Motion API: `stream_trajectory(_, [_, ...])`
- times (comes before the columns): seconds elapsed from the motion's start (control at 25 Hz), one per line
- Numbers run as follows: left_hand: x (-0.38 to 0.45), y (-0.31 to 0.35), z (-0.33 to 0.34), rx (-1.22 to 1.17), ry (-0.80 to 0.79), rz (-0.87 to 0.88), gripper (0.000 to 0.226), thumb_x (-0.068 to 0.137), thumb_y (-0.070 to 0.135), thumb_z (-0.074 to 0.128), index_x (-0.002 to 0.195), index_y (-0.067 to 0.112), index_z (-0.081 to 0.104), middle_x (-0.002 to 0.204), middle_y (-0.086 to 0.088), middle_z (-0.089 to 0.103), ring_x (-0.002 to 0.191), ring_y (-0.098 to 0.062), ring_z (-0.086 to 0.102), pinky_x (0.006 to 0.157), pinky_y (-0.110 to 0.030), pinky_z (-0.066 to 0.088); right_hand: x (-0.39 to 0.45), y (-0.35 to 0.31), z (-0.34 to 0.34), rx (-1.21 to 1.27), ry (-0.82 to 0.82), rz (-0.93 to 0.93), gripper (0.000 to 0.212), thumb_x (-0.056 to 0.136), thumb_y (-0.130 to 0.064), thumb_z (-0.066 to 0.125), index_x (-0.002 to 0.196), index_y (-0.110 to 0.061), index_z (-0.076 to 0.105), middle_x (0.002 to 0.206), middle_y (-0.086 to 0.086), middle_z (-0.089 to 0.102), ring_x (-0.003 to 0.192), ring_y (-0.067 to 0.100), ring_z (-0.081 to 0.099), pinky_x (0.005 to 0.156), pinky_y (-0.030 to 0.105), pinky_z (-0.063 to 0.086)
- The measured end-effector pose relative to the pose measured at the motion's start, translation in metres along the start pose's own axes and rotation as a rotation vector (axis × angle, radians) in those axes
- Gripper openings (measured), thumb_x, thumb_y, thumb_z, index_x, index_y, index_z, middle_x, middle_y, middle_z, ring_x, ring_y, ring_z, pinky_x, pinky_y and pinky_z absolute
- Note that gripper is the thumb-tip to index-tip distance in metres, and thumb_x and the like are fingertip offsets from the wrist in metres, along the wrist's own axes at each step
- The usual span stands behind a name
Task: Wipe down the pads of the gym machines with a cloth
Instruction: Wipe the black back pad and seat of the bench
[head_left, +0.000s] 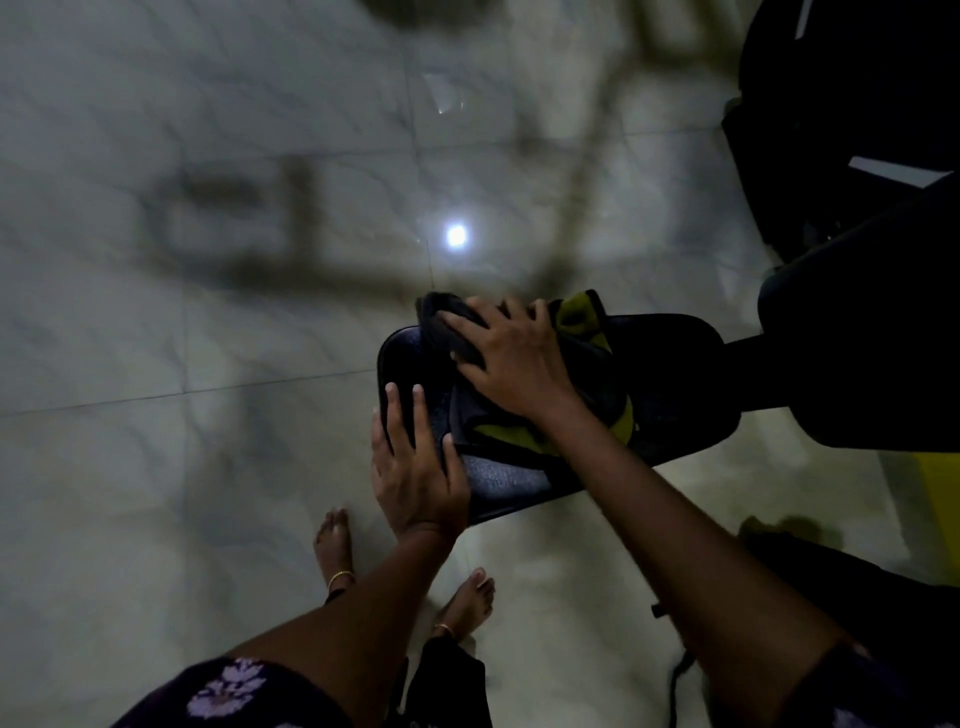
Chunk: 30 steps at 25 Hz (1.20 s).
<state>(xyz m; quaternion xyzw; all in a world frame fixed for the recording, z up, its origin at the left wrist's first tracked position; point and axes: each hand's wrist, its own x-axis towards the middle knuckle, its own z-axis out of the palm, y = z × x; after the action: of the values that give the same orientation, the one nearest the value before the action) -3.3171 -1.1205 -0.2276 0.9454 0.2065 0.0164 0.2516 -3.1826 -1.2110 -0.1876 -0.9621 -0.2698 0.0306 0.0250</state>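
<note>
A: Where is the cloth lying?

B: The dark, yellow-trimmed cloth (582, 364) is lying bunched on the black seat pad (675, 364), under the right hand (511, 358), which is pressing it down with fingers spread flat.

A: And the left hand (415, 467)?

B: It is resting on the pad's near edge, fingers straight, gripping nothing. Bare feet (470, 603) are standing on the glossy tiled floor (182, 364) below.
</note>
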Motion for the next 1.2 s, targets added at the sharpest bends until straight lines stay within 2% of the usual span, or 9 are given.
stream_trajectory(0.08, [0.000, 0.001, 0.000, -0.014, 0.008, -0.006, 0.060, 0.089, 0.037, 0.033, 0.144, 0.014, 0.031, 0.153, -0.013, 0.028, 0.133, -0.036, 0.030, 0.100, -0.050, 0.039, -0.021, 0.037, -0.002, -0.049, -0.008, 0.015, 0.056, 0.078, -0.052, 0.047, 0.132, -0.037, 0.050, 0.133, -0.001, 0.053, 0.104, 0.032, 0.051, 0.083, 0.041, 0.028])
stream_trajectory(0.24, [-0.002, 0.002, -0.002, -0.018, -0.013, -0.009, 0.060, 0.089, 0.037, 0.034, 0.145, 0.015, 0.031, 0.153, -0.013, 0.028, 0.134, -0.038, 0.031, 0.100, -0.050, 0.038, -0.078, 0.105, -0.010, -0.097, 0.018, 0.327, 0.060, 0.078, -0.058, 0.036, 0.132, -0.035, 0.049, 0.127, 0.010, 0.049, 0.105, 0.034, 0.047, 0.084, 0.048, 0.035])
stream_trajectory(0.4, [0.001, 0.002, -0.002, -0.028, -0.007, -0.017, 0.060, 0.089, 0.037, 0.034, 0.144, 0.014, 0.035, 0.153, -0.012, 0.029, 0.134, -0.039, 0.033, 0.099, -0.049, 0.039, -0.065, 0.079, 0.003, -0.095, 0.094, 0.502, 0.064, 0.076, -0.048, 0.037, 0.133, -0.021, 0.048, 0.118, 0.013, 0.056, 0.099, 0.035, 0.049, 0.084, 0.047, 0.032])
stream_trajectory(0.6, [0.000, -0.001, 0.000, -0.052, 0.004, -0.006, 0.058, 0.090, 0.037, 0.035, 0.143, 0.015, 0.037, 0.152, -0.010, 0.031, 0.133, -0.040, 0.036, 0.094, -0.050, 0.046, -0.037, 0.011, 0.007, -0.037, 0.090, 0.120, 0.063, 0.077, -0.043, 0.038, 0.135, -0.023, 0.047, 0.119, 0.009, 0.057, 0.100, 0.031, 0.047, 0.084, 0.044, 0.027])
stream_trajectory(0.8, [0.002, -0.004, -0.008, -0.187, -0.001, 0.003, 0.056, 0.089, 0.039, 0.040, 0.141, 0.018, 0.041, 0.149, -0.007, 0.036, 0.129, -0.033, 0.038, 0.092, -0.049, 0.048, -0.078, 0.036, 0.005, -0.157, 0.053, -0.238, 0.062, 0.077, -0.043, 0.041, 0.139, -0.036, 0.040, 0.124, 0.008, 0.051, 0.104, 0.031, 0.045, 0.085, 0.043, 0.029])
stream_trajectory(0.88, [0.013, -0.018, -0.017, -0.291, -0.023, 0.057, 0.057, 0.087, 0.043, 0.043, 0.139, 0.019, 0.043, 0.139, -0.006, 0.040, 0.121, -0.025, 0.038, 0.093, -0.045, 0.046, -0.070, 0.048, 0.004, -0.190, 0.038, -0.217, 0.062, 0.076, -0.045, 0.040, 0.137, -0.037, 0.043, 0.121, 0.011, 0.052, 0.101, 0.032, 0.046, 0.082, 0.044, 0.031])
stream_trajectory(1.04, [0.080, -0.041, -0.032, -0.401, -0.175, 0.108, 0.064, 0.085, 0.032, 0.054, 0.144, 0.016, 0.035, 0.144, -0.008, 0.032, 0.130, -0.021, 0.034, 0.106, -0.031, 0.028, -0.018, 0.018, 0.004, -0.073, 0.108, 0.296, 0.062, 0.074, -0.048, 0.033, 0.131, -0.034, 0.052, 0.114, 0.016, 0.055, 0.097, 0.035, 0.050, 0.081, 0.045, 0.034])
stream_trajectory(1.12, [0.108, -0.035, -0.032, -0.593, -0.398, 0.115, 0.067, 0.083, 0.019, 0.056, 0.145, 0.013, 0.032, 0.147, -0.007, 0.034, 0.133, -0.020, 0.035, 0.110, -0.027, 0.028, -0.024, -0.011, 0.010, -0.075, 0.109, 0.248, 0.062, 0.074, -0.047, 0.035, 0.132, -0.034, 0.052, 0.116, 0.015, 0.054, 0.099, 0.033, 0.048, 0.083, 0.044, 0.032])
stream_trajectory(1.2, [0.124, -0.035, -0.028, -0.740, -0.544, 0.061, 0.067, 0.076, 0.019, 0.051, 0.141, 0.013, 0.039, 0.140, -0.007, 0.044, 0.129, -0.018, 0.041, 0.112, -0.032, 0.030, -0.044, -0.022, 0.014, -0.108, 0.074, -0.007, 0.061, 0.075, -0.047, 0.040, 0.133, -0.035, 0.049, 0.119, 0.013, 0.053, 0.100, 0.030, 0.044, 0.082, 0.042, 0.028])
